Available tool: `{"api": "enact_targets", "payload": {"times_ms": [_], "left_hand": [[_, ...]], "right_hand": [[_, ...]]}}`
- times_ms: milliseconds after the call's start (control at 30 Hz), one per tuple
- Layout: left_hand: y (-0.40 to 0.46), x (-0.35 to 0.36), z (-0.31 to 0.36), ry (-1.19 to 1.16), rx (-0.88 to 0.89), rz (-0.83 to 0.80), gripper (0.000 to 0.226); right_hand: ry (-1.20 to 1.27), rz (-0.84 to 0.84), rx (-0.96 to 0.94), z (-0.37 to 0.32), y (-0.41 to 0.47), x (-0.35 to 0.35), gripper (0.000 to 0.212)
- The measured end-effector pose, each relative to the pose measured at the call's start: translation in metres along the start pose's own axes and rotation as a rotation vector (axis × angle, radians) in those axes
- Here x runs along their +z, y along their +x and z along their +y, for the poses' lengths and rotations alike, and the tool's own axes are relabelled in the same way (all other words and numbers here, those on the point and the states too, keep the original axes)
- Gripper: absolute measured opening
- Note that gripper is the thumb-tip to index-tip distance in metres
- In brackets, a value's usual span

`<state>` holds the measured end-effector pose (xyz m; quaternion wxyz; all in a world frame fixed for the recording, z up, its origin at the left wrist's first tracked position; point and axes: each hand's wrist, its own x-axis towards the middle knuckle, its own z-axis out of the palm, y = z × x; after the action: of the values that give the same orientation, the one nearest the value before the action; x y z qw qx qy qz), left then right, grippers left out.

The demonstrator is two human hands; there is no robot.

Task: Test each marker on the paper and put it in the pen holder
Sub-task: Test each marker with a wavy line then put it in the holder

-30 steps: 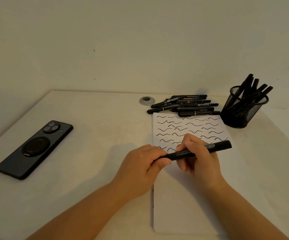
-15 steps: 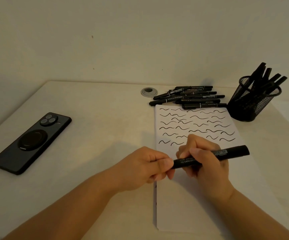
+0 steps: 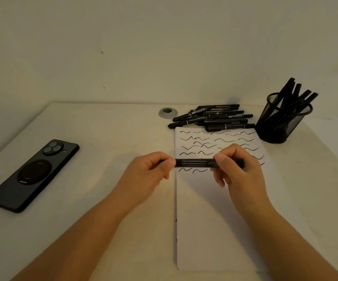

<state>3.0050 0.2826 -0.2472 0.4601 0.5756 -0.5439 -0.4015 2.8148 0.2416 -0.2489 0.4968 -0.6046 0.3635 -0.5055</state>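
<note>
Markers are the subject here, but going from the left, a black phone (image 3: pixel 32 175) lies face down on the pale table (image 3: pixel 103 199), well apart from everything else. Next, the left hand (image 3: pixel 145 175) pinches the left end of a black marker (image 3: pixel 194 163) between thumb and fingers. This marker is held level in the air, above the upper half of the white paper (image 3: pixel 214 220), and its printed label faces up. The right hand (image 3: pixel 239 169) grips the right part of the same marker, fingers curled around the barrel, so both hands are closed on it. The paper lies flat on the table and carries rows of short black wavy lines in its upper part. Behind the paper's far edge, a pile of black markers (image 3: pixel 212 117) lies on the table, with a small grey round cap (image 3: pixel 168 112) set into the table just to its left. At the far right, a black mesh pen holder (image 3: pixel 279 122) stands upright beside the paper's corner, and several markers lean inside it.
</note>
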Motion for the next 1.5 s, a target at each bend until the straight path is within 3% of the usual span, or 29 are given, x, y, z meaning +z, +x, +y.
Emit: {"api": "enact_targets", "payload": {"times_ms": [167, 233, 400, 533, 667, 933, 1067, 1233, 1500], "left_hand": [[0.007, -0.003, 0.006, 0.181, 0.093, 0.074, 0.03], [0.011, 0.006, 0.014, 0.299, 0.163, 0.056, 0.026], [0.029, 0.029, 0.04, 0.485, 0.324, 0.025, 0.008], [0.05, 0.038, 0.055, 0.484, 0.374, 0.0, 0.01], [0.08, 0.04, 0.064, 0.509, 0.305, -0.044, 0.014], [0.164, 0.037, 0.042, 0.746, 0.126, -0.003, 0.015], [0.188, 0.043, 0.028, 0.857, 0.075, 0.008, 0.017], [0.199, 0.053, 0.017, 0.955, 0.142, -0.023, 0.021], [0.207, 0.061, 0.013, 1.041, 0.17, -0.052, 0.024]], "right_hand": [[-0.542, -0.153, -0.042, -0.015, 0.009, -0.019, 0.003], [-0.856, -0.23, -0.178, -0.019, 0.012, -0.021, 0.012], [-1.063, -0.263, -0.363, -0.027, 0.022, -0.031, 0.02], [-1.099, -0.189, -0.362, -0.034, 0.038, -0.05, 0.021], [-1.095, 0.02, -0.37, -0.044, 0.06, -0.076, 0.018], [-0.575, 0.474, -0.252, -0.063, 0.099, -0.117, 0.018], [-0.578, 0.484, -0.215, -0.056, 0.108, -0.129, 0.022], [-0.612, 0.461, -0.172, -0.039, 0.111, -0.138, 0.029], [-0.732, 0.431, -0.164, -0.033, 0.115, -0.141, 0.069]]}}
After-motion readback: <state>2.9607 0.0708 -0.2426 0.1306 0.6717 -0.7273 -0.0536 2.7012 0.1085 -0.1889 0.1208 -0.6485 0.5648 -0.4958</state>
